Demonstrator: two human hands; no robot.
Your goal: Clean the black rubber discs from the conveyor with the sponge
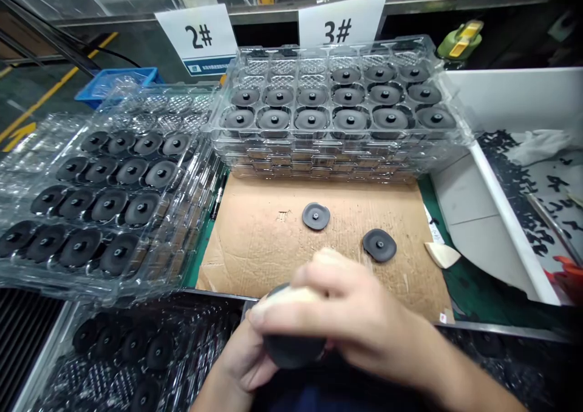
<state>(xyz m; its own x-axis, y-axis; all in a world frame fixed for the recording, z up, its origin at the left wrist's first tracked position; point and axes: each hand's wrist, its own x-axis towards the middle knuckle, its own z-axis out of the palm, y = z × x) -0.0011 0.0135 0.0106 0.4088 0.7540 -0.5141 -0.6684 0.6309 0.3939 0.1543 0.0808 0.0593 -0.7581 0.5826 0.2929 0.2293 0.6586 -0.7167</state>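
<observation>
My left hand (243, 357) is wrapped round the edge of a black rubber disc (295, 352), low in front of me at the cardboard's near edge. Over that disc lies my right hand (350, 303), partly smeared by motion, its fingers closed on a cream-coloured piece (294, 295) pressed against or held just over the disc; contact is hidden. Two similar discs, each with a small central stud, lie on the cardboard sheet (255, 242): one grey-black disc (316, 216) near the middle, another black disc (379, 245) farther right.
Stacked clear trays (319, 151) with discs stand at the back under a "3#" sign (341, 27). More tray stacks (173, 218) fill the left, and another tray (109, 369) sits lower. A cream wedge (443, 254) lies beside a white bin (496, 199) of small black parts.
</observation>
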